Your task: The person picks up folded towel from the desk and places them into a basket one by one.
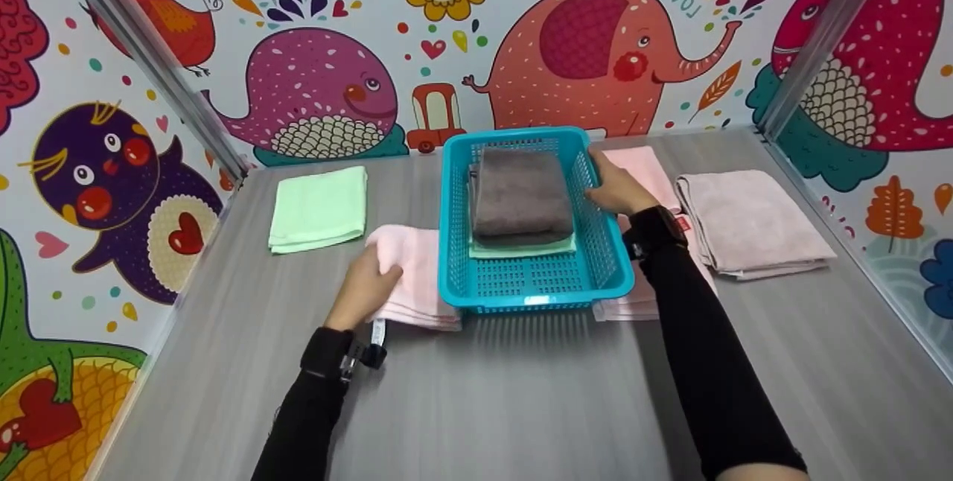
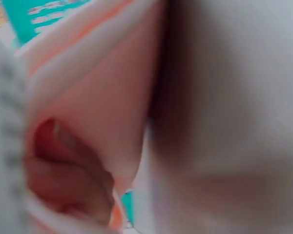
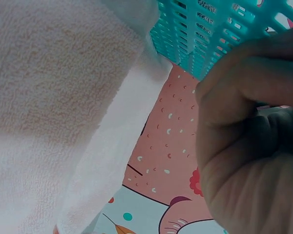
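Pink terry is what the left hand (image 1: pixel 366 284) has hold of: a folded pink towel (image 1: pixel 417 272) lying left of centre in the head view, its right edge tucked against and partly under the near-left corner of the turquoise plastic basket (image 1: pixel 532 291). The fingers curl over the towel's left edge, and the blurred left-wrist view seems to show fingertips (image 2: pixel 63 180) pinched into the pink folds, though that picture is too soft to be sure. From this grip the basket lies directly to the right, its long axis running from the lower middle toward the upper middle of the frame. Across it, the right hand (image 1: pixel 618 187) grips the basket's right rim, fingers curled over the mesh wall. Inside sit a folded grey towel (image 1: pixel 520 194) on a light green towel (image 1: pixel 521 248).
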A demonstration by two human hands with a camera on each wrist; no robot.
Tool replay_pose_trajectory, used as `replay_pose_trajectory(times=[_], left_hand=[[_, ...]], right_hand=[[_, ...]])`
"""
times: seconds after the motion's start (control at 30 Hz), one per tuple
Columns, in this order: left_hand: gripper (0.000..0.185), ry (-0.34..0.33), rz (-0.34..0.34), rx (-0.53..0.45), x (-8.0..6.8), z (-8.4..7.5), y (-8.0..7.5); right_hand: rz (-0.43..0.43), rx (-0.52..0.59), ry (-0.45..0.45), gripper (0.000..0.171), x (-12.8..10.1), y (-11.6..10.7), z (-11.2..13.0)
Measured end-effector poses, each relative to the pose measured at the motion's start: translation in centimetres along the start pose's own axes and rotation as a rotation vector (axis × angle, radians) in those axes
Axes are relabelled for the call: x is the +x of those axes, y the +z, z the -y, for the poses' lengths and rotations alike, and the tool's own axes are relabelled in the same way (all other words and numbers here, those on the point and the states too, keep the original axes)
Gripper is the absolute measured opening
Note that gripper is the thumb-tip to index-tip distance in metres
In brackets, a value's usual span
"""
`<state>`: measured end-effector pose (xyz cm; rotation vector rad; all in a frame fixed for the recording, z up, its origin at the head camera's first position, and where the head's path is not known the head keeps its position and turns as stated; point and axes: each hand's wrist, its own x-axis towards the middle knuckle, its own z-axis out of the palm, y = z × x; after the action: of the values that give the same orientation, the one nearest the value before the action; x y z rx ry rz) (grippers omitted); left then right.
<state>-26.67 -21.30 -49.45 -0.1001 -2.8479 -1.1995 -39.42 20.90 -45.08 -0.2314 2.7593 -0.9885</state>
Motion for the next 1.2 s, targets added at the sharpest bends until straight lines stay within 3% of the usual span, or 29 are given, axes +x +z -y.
replay_pose_trajectory(times=[0.1,0.27,0.43,0.63,0.83,1.03,1.2], left_hand=[[0.064,-0.001,-0.033,-0.079,0.1,-1.6,-1.6],[0.038,0.0,-0.12,-0.174,0.1,-4.7,-4.1],[0.033,0.033,-0.165,-0.297,0.0,-7.9,-5.2],[0.041,0.092,-0.175,-0.418,-0.2,-11.9,-4.7],[0.048,0.153,-0.122,-0.564,-0.1,-14.8,-3.5],[0.041,0.201,-0.099,-0.564,0.5,-15.5,-2.4],[0.042,0.232,-0.09,-0.621,0.6,-15.6,-1.6]], right_hand=[[0.006,0.019,0.007,0.082,-0.1,0.0,0.1],[0.013,0.033,0.023,0.083,0.0,0.1,0.2],[0.014,0.02,0.019,0.083,-0.1,-0.1,0.3],[0.01,0.016,0.009,0.084,-0.1,-0.1,0.2],[0.005,0.02,0.005,0.083,-0.1,0.1,0.2],[0.0,-0.039,-0.003,0.082,-0.2,-0.3,0.8],[-0.052,-0.065,-0.037,0.083,-1.6,-2.0,2.0]])
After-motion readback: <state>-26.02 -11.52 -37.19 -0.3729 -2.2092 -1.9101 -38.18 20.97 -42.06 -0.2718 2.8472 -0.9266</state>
